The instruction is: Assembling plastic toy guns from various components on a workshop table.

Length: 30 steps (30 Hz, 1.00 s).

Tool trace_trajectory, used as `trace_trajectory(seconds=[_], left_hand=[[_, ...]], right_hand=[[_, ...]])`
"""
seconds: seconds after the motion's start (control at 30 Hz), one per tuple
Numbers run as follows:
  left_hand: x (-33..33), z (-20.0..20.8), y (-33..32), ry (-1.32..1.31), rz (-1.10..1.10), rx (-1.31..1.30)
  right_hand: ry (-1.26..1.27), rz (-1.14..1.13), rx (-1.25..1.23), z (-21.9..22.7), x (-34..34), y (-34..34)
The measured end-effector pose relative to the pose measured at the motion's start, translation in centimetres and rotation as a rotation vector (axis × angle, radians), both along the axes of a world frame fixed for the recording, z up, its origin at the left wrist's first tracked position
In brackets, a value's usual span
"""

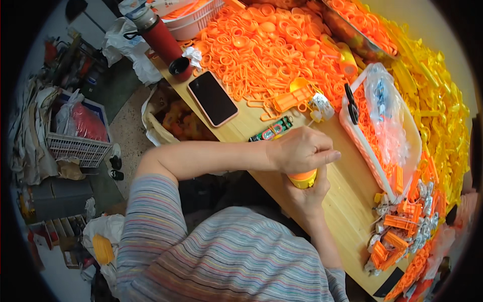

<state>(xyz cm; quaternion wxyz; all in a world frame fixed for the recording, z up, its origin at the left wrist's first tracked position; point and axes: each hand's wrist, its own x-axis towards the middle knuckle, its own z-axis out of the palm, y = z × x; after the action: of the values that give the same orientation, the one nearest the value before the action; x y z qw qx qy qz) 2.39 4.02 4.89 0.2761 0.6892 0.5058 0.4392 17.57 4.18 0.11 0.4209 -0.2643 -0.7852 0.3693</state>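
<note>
My right hand point(313, 197) is wrapped round a yellow and orange round plastic piece point(303, 179), held over the near edge of the wooden table point(347, 186). Directly above that piece, my left hand point(300, 150) is closed, its thumb pointing right; what its fingers grip is hidden beneath it. Green batteries point(271, 129) lie just beyond my left wrist. Farther back are an orange plastic frame point(292, 99) and a crumpled silver foil piece point(322, 106).
Heaps of orange plastic parts point(261, 45) and yellow parts point(443, 121) cover the far and right sides. A phone point(212, 98) and a red flask point(160, 43) stand left. A tray point(375, 173) and foil-wrapped orange pieces point(402, 226) lie right.
</note>
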Motion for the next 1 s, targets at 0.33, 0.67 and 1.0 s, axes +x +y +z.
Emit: trace_trajectory(seconds=[0.33, 0.67, 1.0], left_hand=[[-23.9, -4.6, 3.7, 0.564, 1.004, 0.148], [-23.0, -4.3, 4.4, 0.341, 0.976, 0.137], [-6.9, -2.0, -1.6, -0.254, 0.130, -0.337]], right_hand=[[-0.012, -0.032, 0.045, 0.5, 0.3, -0.2], [-0.040, -0.057, -0.081, 0.7, 0.5, -0.3], [0.304, 0.017, -1.035, 0.7, 3.0, 1.6]])
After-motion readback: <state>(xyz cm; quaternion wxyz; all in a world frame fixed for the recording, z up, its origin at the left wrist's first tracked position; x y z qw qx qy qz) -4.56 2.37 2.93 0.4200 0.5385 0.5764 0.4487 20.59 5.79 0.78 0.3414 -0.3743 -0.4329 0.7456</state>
